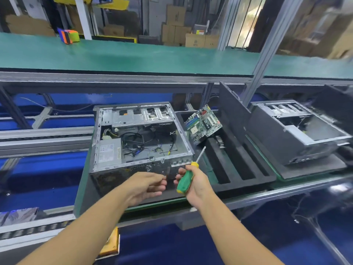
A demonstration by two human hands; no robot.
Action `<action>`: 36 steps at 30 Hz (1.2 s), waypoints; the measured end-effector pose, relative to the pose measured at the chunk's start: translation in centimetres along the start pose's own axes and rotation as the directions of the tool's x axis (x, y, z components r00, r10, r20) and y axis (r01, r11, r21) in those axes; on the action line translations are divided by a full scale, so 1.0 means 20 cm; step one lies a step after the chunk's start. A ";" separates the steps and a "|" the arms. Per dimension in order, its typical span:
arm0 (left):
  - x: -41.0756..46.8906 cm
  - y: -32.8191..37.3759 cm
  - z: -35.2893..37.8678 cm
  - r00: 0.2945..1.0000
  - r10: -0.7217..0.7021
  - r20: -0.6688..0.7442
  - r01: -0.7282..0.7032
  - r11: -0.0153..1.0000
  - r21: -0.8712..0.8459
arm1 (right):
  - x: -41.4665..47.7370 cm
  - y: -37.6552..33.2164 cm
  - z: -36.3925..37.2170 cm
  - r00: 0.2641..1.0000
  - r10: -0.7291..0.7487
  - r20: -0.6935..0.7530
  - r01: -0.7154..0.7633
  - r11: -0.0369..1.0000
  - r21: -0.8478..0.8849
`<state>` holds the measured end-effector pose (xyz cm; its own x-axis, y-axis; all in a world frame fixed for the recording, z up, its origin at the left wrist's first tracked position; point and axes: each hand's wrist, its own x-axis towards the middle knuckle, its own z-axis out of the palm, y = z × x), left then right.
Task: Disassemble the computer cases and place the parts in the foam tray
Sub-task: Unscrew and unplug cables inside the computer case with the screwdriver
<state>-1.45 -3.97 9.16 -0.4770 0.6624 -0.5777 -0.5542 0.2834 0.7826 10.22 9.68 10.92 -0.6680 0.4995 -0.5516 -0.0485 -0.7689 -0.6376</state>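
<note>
An open grey computer case (137,136) lies on its side mid-bench, showing a power supply (108,152) and loose cables. My right hand (194,180) is shut on a green-and-yellow screwdriver (186,181), its shaft pointing up and right. My left hand (147,185) is at the case's near face, fingertips pinched on something small and dark that I cannot identify. Both hands nearly touch. A green motherboard (203,124) leans tilted in the black foam tray (238,169) right of the case. A second open case (298,131) stands further right.
A dark panel (233,113) stands upright between tray and second case. A green shelf (133,56) runs across above, with a grey post (267,54). Conveyor rails (44,138) stretch left. Cardboard boxes (177,25) stand behind. A yellow pad (112,243) lies below the bench edge.
</note>
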 end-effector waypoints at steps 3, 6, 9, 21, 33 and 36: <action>0.13 0.00 0.27 0.999 -0.034 0.041 0.035 0.999 -0.015 | 0.07 -0.22 -0.16 0.998 -0.005 -0.060 0.010 0.996 0.092; 0.31 0.00 0.58 0.996 -0.091 0.011 0.090 0.995 0.034 | 0.15 -0.42 -0.33 0.993 -0.002 -0.114 0.013 0.996 0.094; 0.52 0.02 0.86 0.989 -0.135 -0.054 0.139 0.987 0.077 | 0.24 -0.59 -0.48 0.987 -0.018 -0.161 0.016 1.000 -0.011; 0.78 0.31 1.15 0.997 -0.071 -0.017 0.072 0.987 0.141 | 0.48 -0.96 -0.66 0.990 -0.007 -0.139 -0.035 0.954 -0.298; 0.08 0.71 -0.03 0.989 0.139 0.047 -0.027 -0.142 0.989 | 0.32 -0.52 -0.25 0.979 0.109 0.171 -0.063 0.965 -0.256; 0.03 0.60 -0.28 0.996 0.041 -0.080 0.089 -0.418 0.904 | 0.24 -0.36 -0.16 0.978 0.109 0.178 -0.064 0.969 -0.238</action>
<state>-12.23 -4.06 16.93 -0.5520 0.6160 -0.5619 0.8058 0.5674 -0.1695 9.71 18.98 11.16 -0.7911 0.3338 -0.5126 0.1728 -0.6819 -0.7107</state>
